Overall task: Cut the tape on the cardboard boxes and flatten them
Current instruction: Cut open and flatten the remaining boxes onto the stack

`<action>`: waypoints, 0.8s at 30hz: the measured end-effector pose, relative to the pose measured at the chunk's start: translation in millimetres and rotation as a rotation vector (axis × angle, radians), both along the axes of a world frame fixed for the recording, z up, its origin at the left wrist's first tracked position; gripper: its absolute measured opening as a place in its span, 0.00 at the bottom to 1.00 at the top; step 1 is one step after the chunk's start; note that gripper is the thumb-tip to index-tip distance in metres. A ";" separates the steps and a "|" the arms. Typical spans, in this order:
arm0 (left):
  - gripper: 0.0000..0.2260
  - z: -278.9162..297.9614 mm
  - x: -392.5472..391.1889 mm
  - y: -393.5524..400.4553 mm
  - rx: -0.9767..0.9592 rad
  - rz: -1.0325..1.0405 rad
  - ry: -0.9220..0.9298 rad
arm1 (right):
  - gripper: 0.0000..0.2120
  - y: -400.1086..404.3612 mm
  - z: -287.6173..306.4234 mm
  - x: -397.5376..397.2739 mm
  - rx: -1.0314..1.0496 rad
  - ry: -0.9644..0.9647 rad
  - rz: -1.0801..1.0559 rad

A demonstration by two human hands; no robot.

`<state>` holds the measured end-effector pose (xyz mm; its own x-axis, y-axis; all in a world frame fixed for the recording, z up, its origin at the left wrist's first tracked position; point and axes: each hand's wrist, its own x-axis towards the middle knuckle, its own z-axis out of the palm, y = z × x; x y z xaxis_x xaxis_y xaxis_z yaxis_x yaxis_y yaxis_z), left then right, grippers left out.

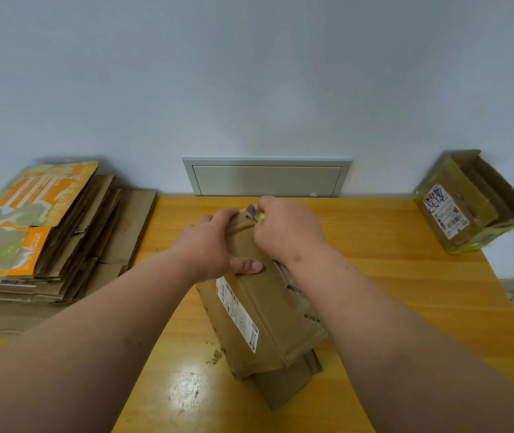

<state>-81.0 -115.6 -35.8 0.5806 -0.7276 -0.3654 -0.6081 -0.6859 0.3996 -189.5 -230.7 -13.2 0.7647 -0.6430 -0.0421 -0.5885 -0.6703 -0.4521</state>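
Head view. Table (390, 276): yellow wood, running from you to the far wall.

Box (265, 310): brown cardboard, long, lying at the table's centre, its length running from near to far; a white label faces left.

Your left hand (215, 245): clamped over the box's far end, thumb pressed on the top face, fingers curled over the far left edge.

Your right hand (287, 229): closed around a small yellow-green cutter (260, 216) at the box's far end; the blade is hidden.

Flattened boxes (62, 232): stacked at far left, an orange sheet on top.

Open box (471, 204): yellow-taped, at the far right corner.

Wall panel (266, 179): grey, behind the table.
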 end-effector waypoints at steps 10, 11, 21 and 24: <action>0.57 -9.9 -1.9 10.7 0.072 -0.020 -0.031 | 0.15 2.6 3.6 -10.0 -0.018 0.102 0.070; 0.58 -12.9 -3.6 14.2 0.067 -0.023 -0.033 | 0.14 5.6 1.5 -12.5 -0.031 0.094 0.085; 0.59 -17.6 -9.5 16.9 0.069 -0.034 -0.084 | 0.13 19.0 -7.8 -27.1 -0.098 0.045 0.121; 0.59 -19.2 -9.0 17.6 0.077 -0.023 -0.092 | 0.11 24.0 -14.7 -38.2 -0.087 0.028 0.128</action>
